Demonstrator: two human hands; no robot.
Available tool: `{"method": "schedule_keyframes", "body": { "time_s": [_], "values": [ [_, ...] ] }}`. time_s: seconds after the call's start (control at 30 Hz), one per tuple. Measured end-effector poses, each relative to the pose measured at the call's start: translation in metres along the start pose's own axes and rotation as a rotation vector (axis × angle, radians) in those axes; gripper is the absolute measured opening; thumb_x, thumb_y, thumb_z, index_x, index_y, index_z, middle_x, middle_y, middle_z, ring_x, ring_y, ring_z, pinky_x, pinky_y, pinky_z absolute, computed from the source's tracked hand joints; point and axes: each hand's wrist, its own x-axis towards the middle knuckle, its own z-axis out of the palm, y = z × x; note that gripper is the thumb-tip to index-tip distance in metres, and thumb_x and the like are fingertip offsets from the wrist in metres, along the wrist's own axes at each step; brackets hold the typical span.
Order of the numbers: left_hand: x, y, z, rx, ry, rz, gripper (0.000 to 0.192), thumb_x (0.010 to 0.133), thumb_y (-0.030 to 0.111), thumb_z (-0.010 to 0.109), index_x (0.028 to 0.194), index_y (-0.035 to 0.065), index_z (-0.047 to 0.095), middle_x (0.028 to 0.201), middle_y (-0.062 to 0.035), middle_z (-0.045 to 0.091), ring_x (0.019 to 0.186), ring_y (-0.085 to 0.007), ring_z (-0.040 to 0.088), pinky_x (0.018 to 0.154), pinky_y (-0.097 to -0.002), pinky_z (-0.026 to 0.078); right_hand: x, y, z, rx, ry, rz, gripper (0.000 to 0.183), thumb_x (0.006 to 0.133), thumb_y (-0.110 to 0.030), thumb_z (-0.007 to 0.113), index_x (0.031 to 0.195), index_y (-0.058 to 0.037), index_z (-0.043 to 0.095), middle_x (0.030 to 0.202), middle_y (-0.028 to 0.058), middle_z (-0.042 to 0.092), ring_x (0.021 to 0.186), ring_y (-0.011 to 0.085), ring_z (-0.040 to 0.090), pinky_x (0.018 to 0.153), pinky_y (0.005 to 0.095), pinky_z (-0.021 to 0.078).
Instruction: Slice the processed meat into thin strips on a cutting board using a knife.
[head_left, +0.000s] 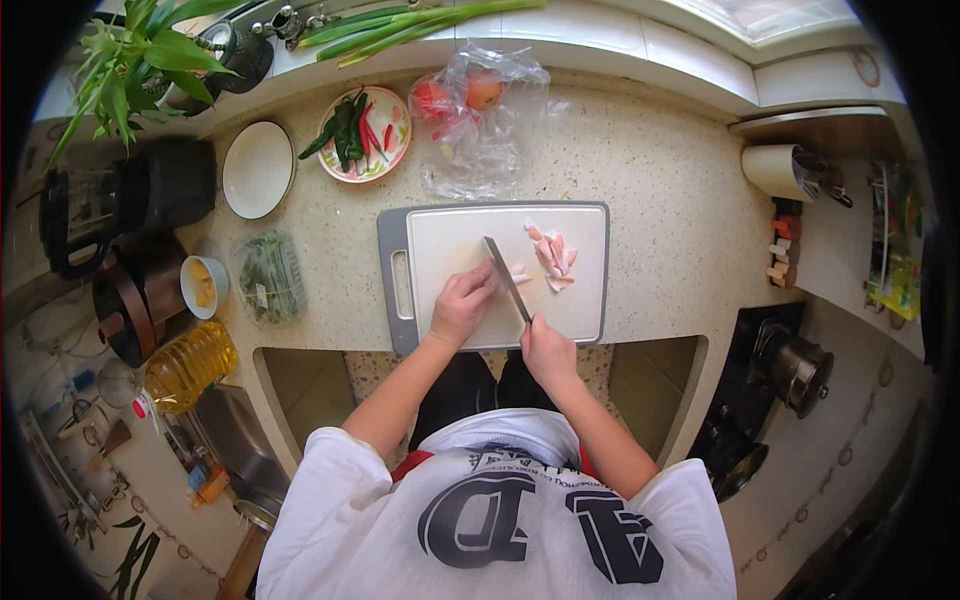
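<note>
A white cutting board (450, 240) with a grey rim and a handle slot lies at the counter's front edge. My right hand (548, 346) grips the handle of a kitchen knife (508, 279), whose blade stands over the board and points away from me. Just left of the blade, my left hand (466, 300) presses with bent fingers on a pale piece of raw meat, mostly hidden under the fingertips. Small cut slices lie right beside the blade. Farther right on the board is a loose pile of pink raw meat strips (553, 256).
Behind the board are a plastic bag (480, 161) with round red fruits and a plate (402, 142) of green and red peppers. To the left stand an empty white bowl (258, 169), packaged greens (270, 277), a small bowl (221, 289) and an oil bottle (191, 367). A pot (802, 375) is at right.
</note>
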Motion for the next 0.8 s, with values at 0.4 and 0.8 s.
{"method": "schedule_keyframes", "body": {
  "time_s": [0.4, 0.8],
  "values": [
    [-0.005, -0.006, 0.000, 0.004, -0.023, 0.006, 0.025, 0.074, 0.006, 0.078, 0.098, 0.0114, 0.076, 0.121, -0.0052, 0.070, 0.101, -0.0242, 0.067, 0.083, -0.0327, 0.058, -0.017, 0.000, -0.018, 0.004, 0.029, -0.011, 0.019, 0.096, -0.024, 0.056, 0.091, -0.0065, 0.052, 0.067, 0.0198, 0.064, 0.064, 0.0426, 0.065, 0.059, 0.0553, 0.0507],
    [-0.004, -0.007, 0.000, -0.016, -0.018, 0.015, 0.026, 0.072, 0.005, 0.079, 0.098, 0.0108, 0.077, 0.118, -0.0050, 0.071, 0.101, -0.0238, 0.068, 0.085, -0.0324, 0.058, -0.003, -0.001, -0.005, 0.067, 0.013, -0.032, 0.018, 0.096, -0.022, 0.055, 0.093, -0.0048, 0.052, 0.066, 0.0226, 0.064, 0.064, 0.0456, 0.065, 0.059, 0.0581, 0.0503]
  ]
}}
